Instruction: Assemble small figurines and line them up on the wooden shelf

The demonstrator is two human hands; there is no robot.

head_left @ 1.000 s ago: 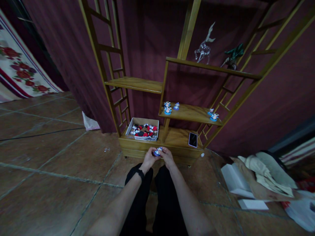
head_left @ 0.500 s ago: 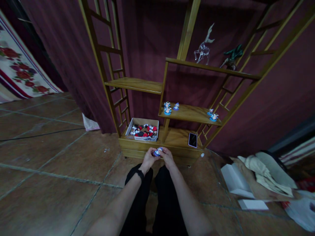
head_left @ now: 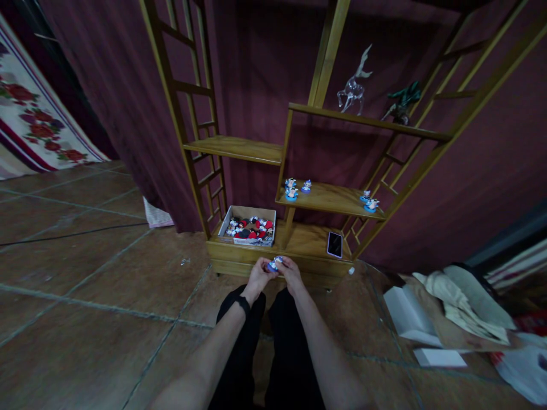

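Although a second has gone by, the purple-and-white figurine [head_left: 274,263] sits almost exactly where it was, held between both hands above the black trousers [head_left: 293,341]. What has shifted is mainly the view, which has tipped up very slightly, so the wooden display rack [head_left: 240,266] appears a touch lower.

Taking the held figurine as the centre of a clock, the left hand [head_left: 260,277] comes in from about 8 o'clock, its fingers gripping the near left side; the right hand [head_left: 291,273] comes in from about 4 o'clock, thumb and fingers gripping the other side. Which fingertip presses where is too small to tell.

At 11 o'clock, the cardboard carton [head_left: 256,211] on the rack's base has kept its jumble of red, black and white figures [head_left: 252,228]. Towards half past 12, three small figurines [head_left: 291,194] stand grouped on the middle shelf [head_left: 333,196]; at 2 o'clock, two blue-based figurines [head_left: 371,205] stand near its far end. None of these has visibly moved, nor has the smartphone [head_left: 335,245], between 2 and 3 o'clock.

With no piece added or taken away, the work seems, in my judgement, paused on handling this single figurine, which is not yet set down.
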